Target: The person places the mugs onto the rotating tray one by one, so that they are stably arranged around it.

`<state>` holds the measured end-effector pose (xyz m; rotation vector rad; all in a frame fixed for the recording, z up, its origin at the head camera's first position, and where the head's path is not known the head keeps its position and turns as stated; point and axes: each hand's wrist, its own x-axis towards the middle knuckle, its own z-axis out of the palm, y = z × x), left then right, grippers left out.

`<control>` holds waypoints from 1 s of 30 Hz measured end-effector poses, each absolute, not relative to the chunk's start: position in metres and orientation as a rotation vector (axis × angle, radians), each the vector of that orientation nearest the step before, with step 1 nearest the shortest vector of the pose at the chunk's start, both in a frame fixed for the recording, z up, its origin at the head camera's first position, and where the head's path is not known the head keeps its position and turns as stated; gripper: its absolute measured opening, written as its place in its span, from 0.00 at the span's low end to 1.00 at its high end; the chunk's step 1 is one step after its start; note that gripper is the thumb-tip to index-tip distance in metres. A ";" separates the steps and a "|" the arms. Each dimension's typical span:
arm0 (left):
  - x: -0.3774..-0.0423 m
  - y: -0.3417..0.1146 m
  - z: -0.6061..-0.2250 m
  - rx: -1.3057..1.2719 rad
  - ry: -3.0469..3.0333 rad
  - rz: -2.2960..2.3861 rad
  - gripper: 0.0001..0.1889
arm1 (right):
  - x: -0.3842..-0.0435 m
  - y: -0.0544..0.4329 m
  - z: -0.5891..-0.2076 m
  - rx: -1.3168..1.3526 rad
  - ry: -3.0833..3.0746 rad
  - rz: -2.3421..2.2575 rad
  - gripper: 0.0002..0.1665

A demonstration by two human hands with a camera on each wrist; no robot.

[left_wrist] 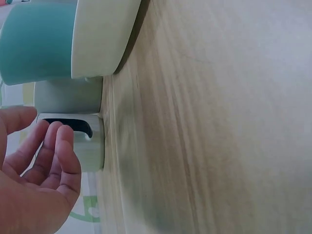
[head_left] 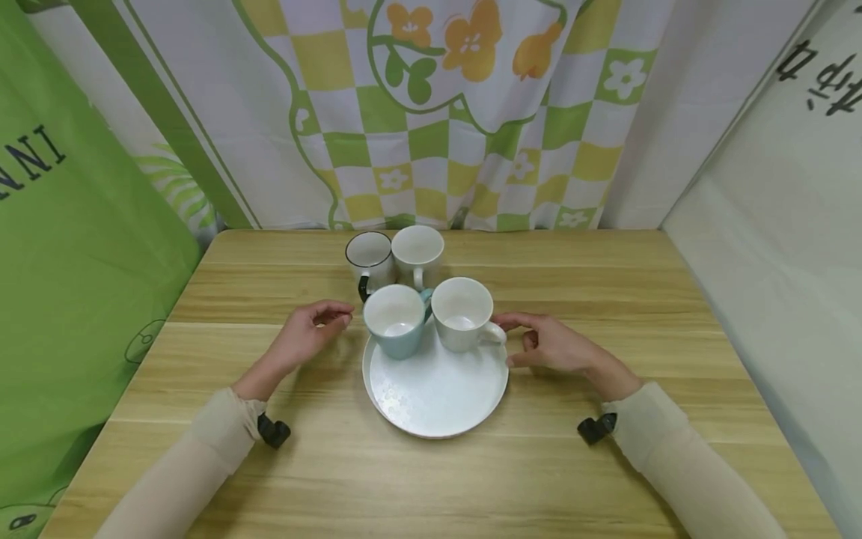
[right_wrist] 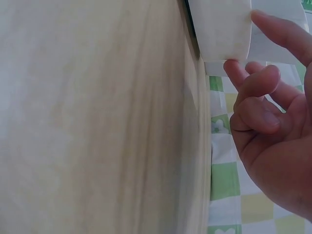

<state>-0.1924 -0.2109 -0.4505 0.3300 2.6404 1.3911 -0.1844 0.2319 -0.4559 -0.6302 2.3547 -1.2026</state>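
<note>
- Seen on a round white plate (head_left: pixel 431 404): two mugs side by side at its far edge, a blue mug (head_left: pixel 396 320) toward the left hand (head_left: pixel 308 335), a white mug (head_left: pixel 462 313) toward the right hand (head_left: pixel 554 346).
- White mug's handle turned toward the right fingertips (head_left: pixel 506 322); from the head view, touching or just short of it, hard to say which.
- Right fingers loosely curled with the index reaching out, closed on nothing that can be made out; in the wrist view, index (right_wrist: pixel 282 34) and thumb tip (right_wrist: pixel 233 68) straddling a pale rim without clearly pinching it.
- Left fingers (left_wrist: pixel 58 146) relaxed and half-curled, holding nothing, just beside the blue mug but apart from it.
- Beyond the left fingertips: a black-handled mug (head_left: pixel 368 258), with a second white cup (head_left: pixel 417 254) next to it, both off the plate on the wooden table (head_left: pixel 606 284).
- Judged best for the step in hand: index through the handle, thumb on top, before any lift; a fingertip pinch likely to let the mug swing.
- Worth lifting straight up, since the two mugs stand nearly touching and a sideways pull could knock the blue one.
- Left hand well placed to steady the blue mug or the plate's rim.
- Behind the table: a checked curtain (head_left: pixel 431 112) with orange flowers.
</note>
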 end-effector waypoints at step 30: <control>-0.225 -0.197 -0.452 0.172 2.531 1.499 0.28 | -0.177 0.231 -0.455 -0.662 2.302 -1.197 0.50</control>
